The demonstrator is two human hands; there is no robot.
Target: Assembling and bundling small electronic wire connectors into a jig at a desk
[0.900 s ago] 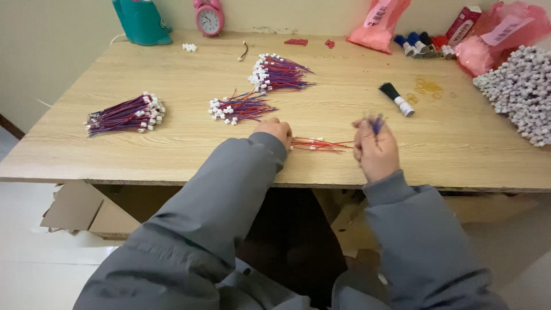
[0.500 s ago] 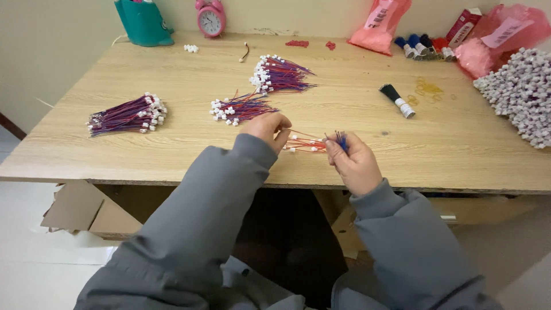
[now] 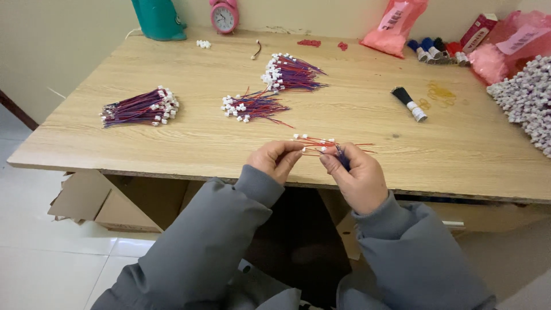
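Surface: light wooden table (image 3: pixel 172 138), its front edge at your sleeves; white tiled floor below, plain pale wall behind.
Your left hand (image 3: pixel 275 159) and right hand (image 3: pixel 356 175): fingers closed, pinching a small batch of red-and-blue wires with white plugs (image 3: pixel 314 143) just above the table's near edge.
Three wire bundles: far left (image 3: pixel 140 108), centre (image 3: pixel 252 106), behind it (image 3: pixel 290 73).
Back edge: pink alarm clock (image 3: pixel 224 16), teal container (image 3: pixel 158 20), pink bags (image 3: pixel 396 26).
Right edge: heap of white connectors (image 3: pixel 525 100).
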